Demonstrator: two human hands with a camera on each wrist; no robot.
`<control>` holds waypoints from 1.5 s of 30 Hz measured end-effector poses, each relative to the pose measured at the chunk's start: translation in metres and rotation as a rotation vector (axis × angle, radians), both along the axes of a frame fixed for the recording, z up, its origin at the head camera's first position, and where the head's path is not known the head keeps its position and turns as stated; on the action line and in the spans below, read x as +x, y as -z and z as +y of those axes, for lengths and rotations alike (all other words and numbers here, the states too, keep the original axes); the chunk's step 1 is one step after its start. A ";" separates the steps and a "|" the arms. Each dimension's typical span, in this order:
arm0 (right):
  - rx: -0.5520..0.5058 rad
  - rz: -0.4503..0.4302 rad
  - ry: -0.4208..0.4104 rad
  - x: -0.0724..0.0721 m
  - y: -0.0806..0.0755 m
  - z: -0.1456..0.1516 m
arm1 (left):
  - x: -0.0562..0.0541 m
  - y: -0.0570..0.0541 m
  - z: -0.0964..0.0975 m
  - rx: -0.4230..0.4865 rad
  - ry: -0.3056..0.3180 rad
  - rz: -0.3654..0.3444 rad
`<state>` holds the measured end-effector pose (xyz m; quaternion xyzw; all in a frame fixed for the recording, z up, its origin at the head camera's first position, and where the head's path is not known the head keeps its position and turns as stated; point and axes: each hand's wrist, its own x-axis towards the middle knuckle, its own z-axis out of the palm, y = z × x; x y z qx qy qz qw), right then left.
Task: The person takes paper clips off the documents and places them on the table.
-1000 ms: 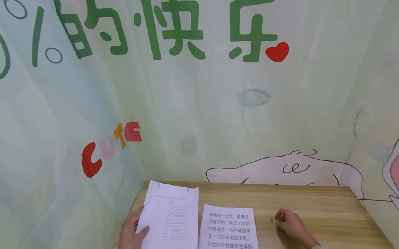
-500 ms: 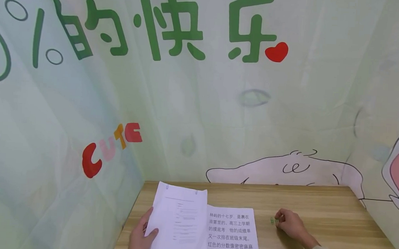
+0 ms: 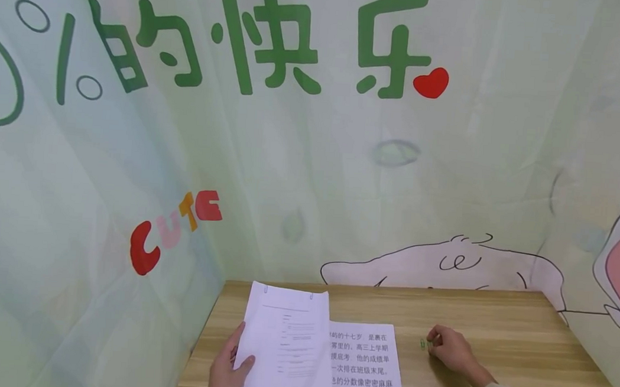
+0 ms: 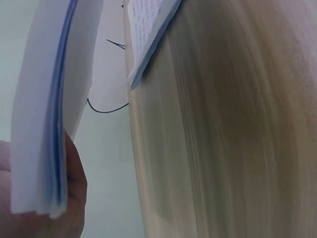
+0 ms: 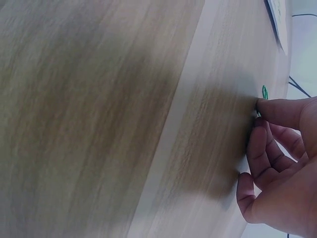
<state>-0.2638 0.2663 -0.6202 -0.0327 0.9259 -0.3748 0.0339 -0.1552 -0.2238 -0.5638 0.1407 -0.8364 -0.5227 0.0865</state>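
Note:
My left hand [image 3: 229,367] grips a thick stack of printed paper [image 3: 287,328] by its left edge, thumb on the front and fingers behind. Two paper clips [image 3: 265,289] sit on the stack's top edge. In the left wrist view the sheets [image 4: 37,124] are raised off the table. Low over the table, my right hand [image 3: 452,349] has thumb and index finger together on a green paper clip [image 5: 258,114], mostly hidden by the fingertips. Another green paper clip [image 3: 423,343] lies just left of those fingertips.
A second stack of paper with large print [image 3: 360,362] lies mid-table, its left part behind the held stack. The wooden table [image 3: 520,330] meets a printed fabric backdrop [image 3: 291,157] at the back and sides.
The left hand has moved the held stack to the right, so it now overlaps the large-print stack. My right hand has stayed in place at the green paper clips.

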 end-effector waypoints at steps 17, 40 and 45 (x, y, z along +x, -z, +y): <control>-0.004 0.016 0.000 0.001 -0.002 0.001 | 0.012 -0.001 0.043 0.162 0.108 0.051; 0.016 0.047 -0.053 -0.001 -0.001 0.005 | 0.018 0.000 0.067 0.274 0.226 0.123; 0.019 0.061 -0.035 -0.005 -0.012 0.006 | 0.020 -0.001 0.070 0.289 0.221 0.119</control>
